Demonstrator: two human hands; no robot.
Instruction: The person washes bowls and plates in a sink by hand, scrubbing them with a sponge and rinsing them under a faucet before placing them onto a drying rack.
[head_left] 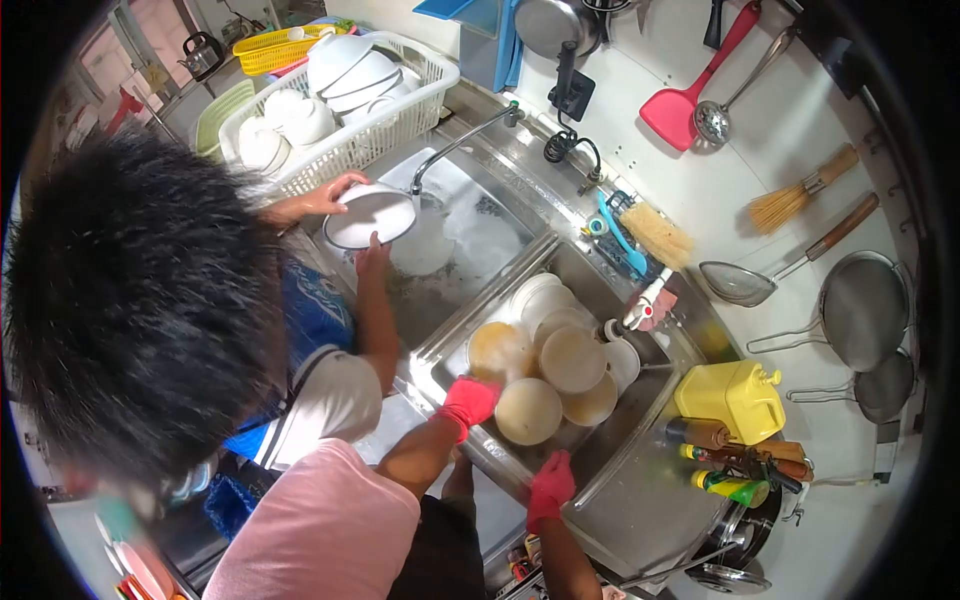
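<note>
Both my hands wear red gloves at the right-hand metal sink [640,440]. Inside it lies a heap of pale dishes [573,358], some holding yellowish, cloudy water. My left hand [468,402] is at the sink's left edge, touching or almost touching a yellowish dish [497,350]; its fingertips are hard to make out. Over the near rim, close to a round dish [528,411], my right hand [551,486] has its fingers drawn together. Whether it grips anything is hidden.
A co-worker at left holds a white bowl [370,216] under the tap [418,185] over a foamy sink [480,230]. A white basket [350,150] of bowls stands behind. At right are a yellow jug [732,402] and bottles [730,488]; strainers [865,310] hang on the wall.
</note>
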